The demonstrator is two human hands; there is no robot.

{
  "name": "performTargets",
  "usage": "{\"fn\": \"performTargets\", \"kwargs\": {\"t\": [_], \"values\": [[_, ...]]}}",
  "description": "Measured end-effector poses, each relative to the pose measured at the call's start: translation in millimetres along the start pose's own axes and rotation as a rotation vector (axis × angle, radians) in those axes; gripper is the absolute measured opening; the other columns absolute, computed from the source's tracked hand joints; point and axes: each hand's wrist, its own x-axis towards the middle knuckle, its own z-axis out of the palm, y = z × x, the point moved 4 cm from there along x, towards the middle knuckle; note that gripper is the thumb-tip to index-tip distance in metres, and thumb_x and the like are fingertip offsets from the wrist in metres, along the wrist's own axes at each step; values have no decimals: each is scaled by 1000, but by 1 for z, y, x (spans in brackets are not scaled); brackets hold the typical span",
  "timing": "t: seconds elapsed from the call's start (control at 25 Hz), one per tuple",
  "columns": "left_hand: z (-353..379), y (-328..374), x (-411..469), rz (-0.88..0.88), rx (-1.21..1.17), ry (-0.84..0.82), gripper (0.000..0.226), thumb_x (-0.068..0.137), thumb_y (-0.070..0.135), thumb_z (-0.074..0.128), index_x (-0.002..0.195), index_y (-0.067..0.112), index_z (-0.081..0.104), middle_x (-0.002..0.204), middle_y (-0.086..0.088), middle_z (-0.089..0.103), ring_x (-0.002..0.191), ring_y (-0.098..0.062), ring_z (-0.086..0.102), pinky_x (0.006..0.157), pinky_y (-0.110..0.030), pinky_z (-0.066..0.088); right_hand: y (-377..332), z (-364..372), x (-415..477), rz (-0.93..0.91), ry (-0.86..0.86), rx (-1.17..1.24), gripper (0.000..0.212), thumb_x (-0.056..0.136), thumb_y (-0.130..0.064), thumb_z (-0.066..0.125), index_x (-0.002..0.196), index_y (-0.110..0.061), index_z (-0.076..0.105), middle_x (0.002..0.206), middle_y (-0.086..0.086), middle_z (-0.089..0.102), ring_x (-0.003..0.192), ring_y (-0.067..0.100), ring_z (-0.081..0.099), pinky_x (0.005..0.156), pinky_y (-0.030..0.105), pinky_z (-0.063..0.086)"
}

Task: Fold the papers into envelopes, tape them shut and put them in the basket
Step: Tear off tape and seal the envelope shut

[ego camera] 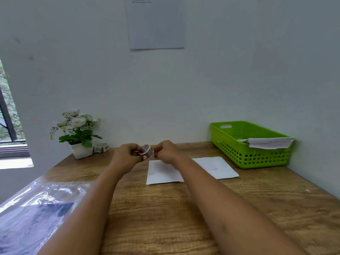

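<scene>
Pale grey wall [220, 80] fills the upper half of the view and meets a wooden tabletop [165, 208] along its far edge and right edge. A window [9, 126] opens at the left.

At the near left corner of the tabletop lies a crinkled clear plastic bag [36, 208] with something dark inside. A printed sheet [156, 24] hangs flat on the wall, high above the far edge.

In the far right corner stands the green basket [248, 159], its walls pierced with square holes. A folded white envelope [270, 143] rests inside and leans over its right rim.

Two white papers lie flat near the middle of the tabletop. The folded paper [161, 173] is partly under the right forearm, and the other paper [215, 167] is just beside it, towards the basket.

A potted plant [77, 129] with white flowers sits at the far left corner.

Both arms reach forward, with the hands meeting above the folded paper's far edge. The left hand [127, 153] has its fingers curled round a patterned tape roll [146, 150]. The right hand [166, 152] pinches the same roll from its other side; whether it holds the loose end cannot be made out.

A second roll [101, 147] stands just beside the plant's pot, against the wall.
</scene>
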Motion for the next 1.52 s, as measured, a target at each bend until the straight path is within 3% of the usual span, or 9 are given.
{"fn": "performTargets", "kwargs": {"t": [0.12,0.24,0.4,0.52,0.64,0.76,0.96,1.28,1.52], "values": [[20,27,-9,87,-55,-70,18,75,16,77,90,16,68,95,4,70,91,-12,63,78,-26,49,21,-43,-21,-10,-20,200,29,88,-1,58,114,-7,68,114,10,68,105,18,61,86,26,50],[42,50,-24,222,38,-149,19,77,11,74,96,13,69,102,5,69,96,-11,62,85,-26,48,36,-69,-45,13,-38,398,24,91,-9,56,112,-7,68,105,10,71,100,21,66,82,26,50],[67,60,-34,373,144,-223,20,77,5,72,96,10,71,109,-2,69,101,-17,63,94,-35,50,57,-77,-70,66,-139,386,18,95,-20,53,106,-23,68,93,-2,69,81,8,62,69,24,40],[76,57,-36,406,241,-231,32,79,0,66,105,19,71,135,0,55,123,-16,50,99,-25,42,65,-75,-76,34,-145,425,27,92,-7,56,117,-13,64,89,2,67,70,6,58,60,20,36],[80,59,-41,377,173,-261,29,81,13,67,109,20,70,143,4,44,127,-14,44,92,-21,42,63,-77,-77,10,-106,383,36,87,3,57,117,-17,62,75,-5,68,62,3,59,53,18,34],[81,62,-41,324,84,-203,25,84,29,69,108,24,70,140,7,46,126,-14,44,97,-26,38,62,-81,-78,-2,-75,312,43,82,2,60,116,-23,61,64,-13,67,63,2,58,54,19,34],[76,59,-38,283,32,-135,31,87,22,66,116,33,66,142,12,43,129,-13,40,97,-25,27,52,-84,-81,-60,-29,303,41,80,-7,69,118,-22,62,71,-9,72,70,7,63,64,23,42],[72,59,-35,313,63,-74,21,87,18,66,106,22,71,128,8,57,115,-12,50,92,-22,34,40,-89,-83,-161,47,283,34,79,-13,75,112,-12,64,84,8,72,65,9,65,49,7,43],[74,60,-39,392,132,-102,17,88,19,63,103,24,70,127,9,54,111,-8,49,92,-21,34,46,-91,-74,-222,225,177,20,81,-18,73,95,-4,69,84,13,73,78,25,67,76,39,57]]}}
